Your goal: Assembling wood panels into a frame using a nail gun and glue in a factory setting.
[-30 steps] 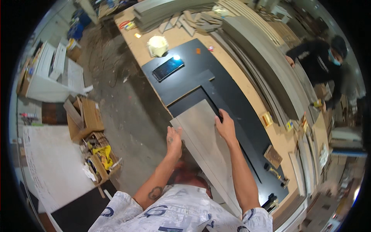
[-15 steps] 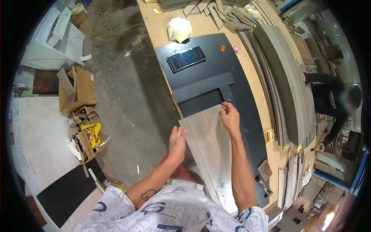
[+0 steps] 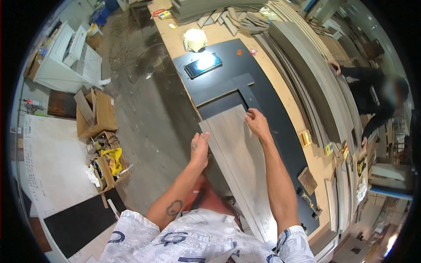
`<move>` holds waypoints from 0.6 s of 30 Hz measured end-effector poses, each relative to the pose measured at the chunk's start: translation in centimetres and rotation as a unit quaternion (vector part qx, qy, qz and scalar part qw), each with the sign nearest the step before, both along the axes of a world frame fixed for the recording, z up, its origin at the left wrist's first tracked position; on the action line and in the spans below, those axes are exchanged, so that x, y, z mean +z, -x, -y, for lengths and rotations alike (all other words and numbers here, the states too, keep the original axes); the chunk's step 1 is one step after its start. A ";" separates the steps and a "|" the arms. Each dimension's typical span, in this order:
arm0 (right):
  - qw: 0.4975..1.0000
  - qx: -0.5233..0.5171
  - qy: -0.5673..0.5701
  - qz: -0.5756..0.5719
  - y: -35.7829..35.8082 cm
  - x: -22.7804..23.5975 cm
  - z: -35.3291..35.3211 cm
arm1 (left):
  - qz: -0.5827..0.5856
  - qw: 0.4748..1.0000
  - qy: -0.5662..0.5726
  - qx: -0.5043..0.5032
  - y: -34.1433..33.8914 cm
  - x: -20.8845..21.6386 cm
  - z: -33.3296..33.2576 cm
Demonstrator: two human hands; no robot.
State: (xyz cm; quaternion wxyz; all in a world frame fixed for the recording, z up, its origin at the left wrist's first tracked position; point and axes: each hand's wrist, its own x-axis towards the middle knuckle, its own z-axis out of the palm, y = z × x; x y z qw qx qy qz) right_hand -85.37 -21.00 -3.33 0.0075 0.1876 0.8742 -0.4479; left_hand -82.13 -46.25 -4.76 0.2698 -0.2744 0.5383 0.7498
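A long grey wood-grain plank (image 3: 234, 149) runs from my body toward the black board (image 3: 215, 85) on the workbench. Its far end lies over the near part of an angular cut-out in that board. My right hand (image 3: 258, 125) pinches the plank's right edge near the far corner, thumb and fingers together. Beside the left edge, close to the other corner, is my left hand (image 3: 199, 151), fingers stretched upward; whether they touch the plank is hard to see. A dark phone (image 3: 204, 65), its screen glaring, rests on the board's far part.
A white bundle (image 3: 195, 40) sits behind the phone. Stacked long planks (image 3: 302, 83) line the bench's right side, with another person (image 3: 372, 94) beyond. A small block (image 3: 308, 180) and a brass-coloured tool (image 3: 307, 199) lie at right. Cardboard boxes (image 3: 98, 113) stand left on the floor.
The view has shifted slightly. The plank's far end has slid a little forward over the cut-out. My left hand's fingers have straightened, and light now glares off the phone.
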 end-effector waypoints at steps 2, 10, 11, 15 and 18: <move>0.998 0.018 -0.044 0.032 -5.5 0.1 -1.1 | 0.006 0.999 -0.007 -0.035 -3.3 1.0 -1.0; 0.997 -0.050 -0.041 0.052 -35.6 1.3 -6.1 | 0.032 0.996 0.012 -0.082 -28.4 3.7 -6.5; 0.997 -0.051 -0.027 0.056 -39.1 1.9 -7.0 | 0.037 0.994 0.015 -0.100 -31.6 3.8 -6.7; 0.994 -0.080 -0.022 0.068 -49.9 2.1 -9.2 | 0.147 0.978 -0.061 -0.132 -40.4 3.5 -7.5; 0.993 -0.116 0.011 0.028 -54.4 1.6 -9.6 | 0.197 0.966 -0.088 -0.141 -43.6 3.4 -8.0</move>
